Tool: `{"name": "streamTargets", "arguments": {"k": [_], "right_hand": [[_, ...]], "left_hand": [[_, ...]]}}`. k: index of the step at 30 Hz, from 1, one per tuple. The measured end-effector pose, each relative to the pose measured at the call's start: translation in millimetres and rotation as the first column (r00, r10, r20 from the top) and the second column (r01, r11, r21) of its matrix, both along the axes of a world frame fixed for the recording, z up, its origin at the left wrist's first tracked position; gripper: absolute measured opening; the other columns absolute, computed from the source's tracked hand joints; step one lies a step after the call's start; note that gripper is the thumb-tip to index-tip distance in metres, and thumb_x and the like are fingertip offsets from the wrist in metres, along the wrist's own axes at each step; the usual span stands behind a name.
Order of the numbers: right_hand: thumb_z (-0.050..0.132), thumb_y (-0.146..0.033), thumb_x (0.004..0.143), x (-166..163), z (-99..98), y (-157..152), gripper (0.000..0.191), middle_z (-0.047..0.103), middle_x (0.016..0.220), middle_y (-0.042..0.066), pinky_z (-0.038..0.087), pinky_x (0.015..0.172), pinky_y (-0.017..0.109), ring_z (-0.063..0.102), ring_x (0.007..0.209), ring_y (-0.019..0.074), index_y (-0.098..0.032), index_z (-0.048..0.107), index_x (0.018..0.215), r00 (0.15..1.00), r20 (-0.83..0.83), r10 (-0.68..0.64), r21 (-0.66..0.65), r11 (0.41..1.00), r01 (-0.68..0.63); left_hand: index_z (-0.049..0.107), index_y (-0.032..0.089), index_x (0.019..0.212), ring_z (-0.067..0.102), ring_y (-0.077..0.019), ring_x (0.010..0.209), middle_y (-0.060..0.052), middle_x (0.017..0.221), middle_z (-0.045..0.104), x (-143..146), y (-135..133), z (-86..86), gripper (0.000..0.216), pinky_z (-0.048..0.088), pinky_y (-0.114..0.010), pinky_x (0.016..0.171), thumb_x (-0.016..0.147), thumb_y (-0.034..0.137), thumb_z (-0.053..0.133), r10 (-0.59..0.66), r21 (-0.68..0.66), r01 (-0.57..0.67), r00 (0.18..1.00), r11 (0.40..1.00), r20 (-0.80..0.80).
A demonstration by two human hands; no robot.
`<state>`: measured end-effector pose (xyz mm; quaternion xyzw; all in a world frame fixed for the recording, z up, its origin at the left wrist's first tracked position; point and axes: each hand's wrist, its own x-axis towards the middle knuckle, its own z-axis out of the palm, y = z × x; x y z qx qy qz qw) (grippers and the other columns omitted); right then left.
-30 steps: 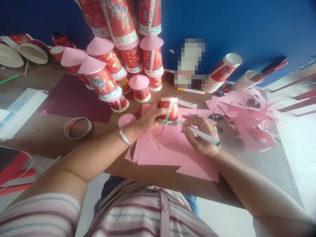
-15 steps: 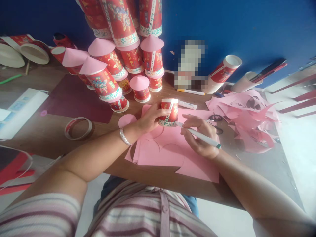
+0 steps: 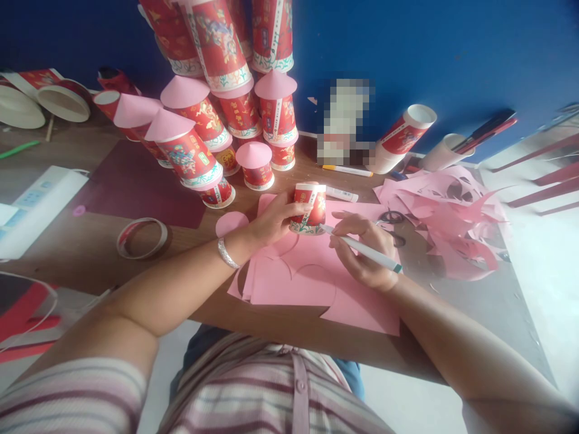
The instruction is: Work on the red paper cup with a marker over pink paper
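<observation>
My left hand (image 3: 274, 218) grips a small red patterned paper cup (image 3: 309, 208) that stands upside down on a stack of pink paper sheets (image 3: 316, 277). My right hand (image 3: 365, 248) pinches a white pen (image 3: 362, 248), its tip touching the paper at the cup's rim. The pink sheets show several round cut-outs along their left edge. A silver bracelet sits on my left wrist.
A stack of red cups with pink cone tops (image 3: 217, 120) rises behind. A pink paper disc (image 3: 230, 223), a tape ring (image 3: 142, 237), scissors (image 3: 393, 224), a heap of pink scraps (image 3: 452, 211), a glue stick (image 3: 341, 193) and a white power strip (image 3: 36, 205) lie around.
The view has shifted slightly. Both hands stay almost in place, with the pen tip at the cup's rim.
</observation>
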<state>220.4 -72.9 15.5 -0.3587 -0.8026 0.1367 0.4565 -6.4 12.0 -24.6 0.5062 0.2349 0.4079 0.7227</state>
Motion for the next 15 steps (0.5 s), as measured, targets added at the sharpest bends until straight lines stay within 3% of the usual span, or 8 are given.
{"name": "streamTargets", "arguments": {"k": [10,15], "right_hand": [[0.072,-0.018,0.107,0.5,-0.9,1.1,0.011,0.08,0.085,-0.003,0.08,0.103,0.048,0.086,0.079,0.0212,-0.029,0.07,0.11,1.0,0.0,-0.012,-0.005,1.0,0.012],[0.072,-0.018,0.108,-0.1,0.3,0.4,0.011,0.078,0.081,-0.003,0.079,0.097,0.044,0.087,0.083,0.0221,-0.029,0.07,0.109,0.999,-0.045,-0.002,-0.017,1.0,0.001]], "left_hand": [[0.076,0.02,0.104,0.076,-0.0217,0.09,-0.005,0.096,0.078,1.2,-0.2,-0.1,0.035,0.06,-0.034,0.081,0.09,0.048,0.092,-0.01,-0.022,0.01,1.0,1.0,-0.012],[0.078,0.018,0.116,0.081,-0.0254,0.103,-0.009,0.111,0.083,2.9,-4.4,1.7,0.053,0.063,-0.037,0.091,0.083,0.049,0.104,0.017,-0.065,-0.021,0.998,0.998,-0.055]]}}
